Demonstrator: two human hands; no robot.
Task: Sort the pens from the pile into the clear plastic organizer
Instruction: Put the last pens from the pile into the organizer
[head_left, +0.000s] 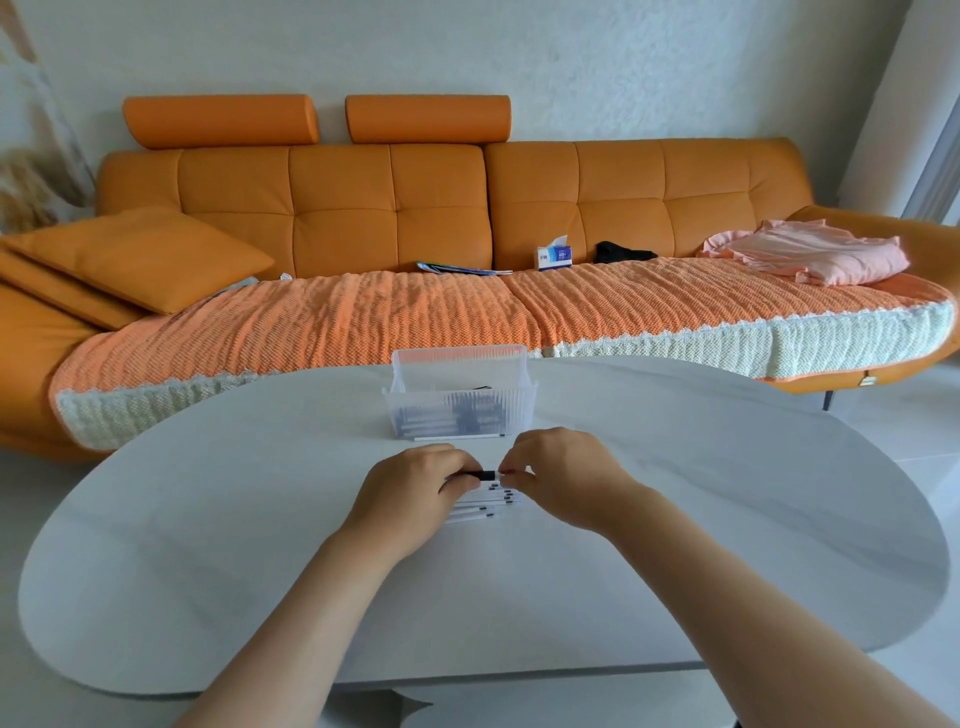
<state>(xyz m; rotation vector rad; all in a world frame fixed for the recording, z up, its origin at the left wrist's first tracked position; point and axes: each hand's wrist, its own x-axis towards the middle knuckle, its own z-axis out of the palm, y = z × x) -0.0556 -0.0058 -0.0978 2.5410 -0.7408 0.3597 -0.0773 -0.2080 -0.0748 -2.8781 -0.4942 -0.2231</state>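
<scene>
A small pile of white pens (480, 506) with dark tips lies on the white table (260, 519), between my hands. My left hand (415, 486) and my right hand (561, 475) both pinch one pen with a black cap (485, 474), held level just above the pile. Beyond them stands the clear plastic organizer (460, 397), with several pens lying in its front compartment. One loose white pen (460, 437) lies on the table against the organizer's front wall.
An orange sofa (441, 208) with a woven orange cover runs behind the table. On it lie a tissue box (554, 255), a black item (623, 253), folded pink cloth (815, 252) and papers (457, 268). The table's curved edge is near me.
</scene>
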